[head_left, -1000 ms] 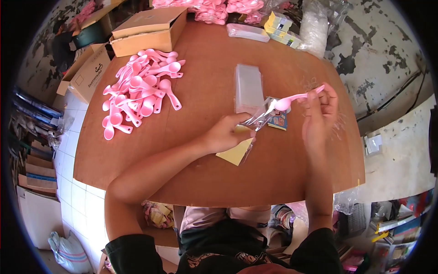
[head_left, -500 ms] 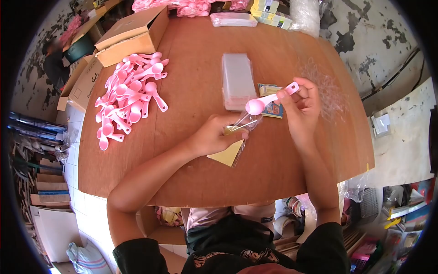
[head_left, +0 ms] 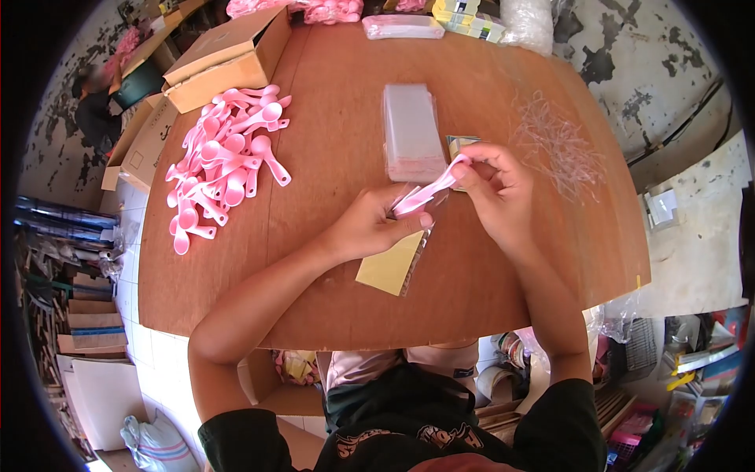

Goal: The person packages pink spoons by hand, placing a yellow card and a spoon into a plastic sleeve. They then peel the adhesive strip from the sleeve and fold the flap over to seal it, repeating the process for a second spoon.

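Observation:
My left hand [head_left: 380,224] is closed round a clear plastic bag [head_left: 407,271] with a yellow card [head_left: 387,264] inside it. A pink measuring spoon [head_left: 429,195] slants into the bag's mouth, bowl end first. The fingers of my right hand [head_left: 495,182] pinch the spoon's handle end. Just beyond my hands lies a stack of clear plastic bags [head_left: 412,130]. Small printed cards [head_left: 460,143] are partly hidden behind my right hand. To the left is a heap of pink spoons [head_left: 228,153].
An open cardboard box [head_left: 228,59] stands at the table's far left. Clear plastic strips [head_left: 560,149] lie tangled at the right. Along the back edge are wrapped pink packs [head_left: 403,27] and yellow-white boxes [head_left: 472,22]. Another person [head_left: 98,110] is at the far left.
My right hand has moved the spoon down and left, so its bowl is now at the bag's mouth between my left fingers. The other person has shifted slightly.

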The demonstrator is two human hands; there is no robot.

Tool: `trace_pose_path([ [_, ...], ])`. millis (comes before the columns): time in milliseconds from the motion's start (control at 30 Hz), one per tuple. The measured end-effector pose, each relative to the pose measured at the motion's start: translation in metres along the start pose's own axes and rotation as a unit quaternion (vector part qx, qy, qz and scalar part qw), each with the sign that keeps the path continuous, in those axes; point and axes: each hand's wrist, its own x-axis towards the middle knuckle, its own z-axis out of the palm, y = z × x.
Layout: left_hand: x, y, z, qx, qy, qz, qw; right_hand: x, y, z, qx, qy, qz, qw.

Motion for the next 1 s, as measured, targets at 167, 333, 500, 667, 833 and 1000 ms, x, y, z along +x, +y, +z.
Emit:
trace_pose_path([
  [167, 0.001, -0.009, 0.003, 0.001, 0.013, 0.032, 0.999, -0.003, 0.001, 0.006, -0.052, -0.004, 0.007, 0.999],
  [333, 0.000, -0.004, 0.003, -0.068, 0.033, -0.006, 0.997, -0.001, -0.002, 0.006, -0.045, 0.062, -0.006, 0.997],
  [500, -0.003, 0.004, -0.006, -0.027, 0.005, -0.044, 0.999, -0.002, -0.001, 0.006, -0.063, 0.032, 0.010, 0.997],
  [667, -0.001, -0.003, -0.001, 0.024, 0.035, 0.012, 0.999, -0.002, -0.003, 0.006, -0.094, 0.040, 0.037, 0.994],
  [833, 0.000, -0.002, 0.002, 0.015, 0.057, 0.044, 0.997, -0.002, -0.003, 0.007, -0.110, 0.069, 0.046, 0.990],
  [1000, -0.001, -0.009, 0.000, 0.022, 0.055, 0.032, 0.998, 0.000, -0.005, 0.006, -0.124, 0.083, 0.071, 0.986],
])
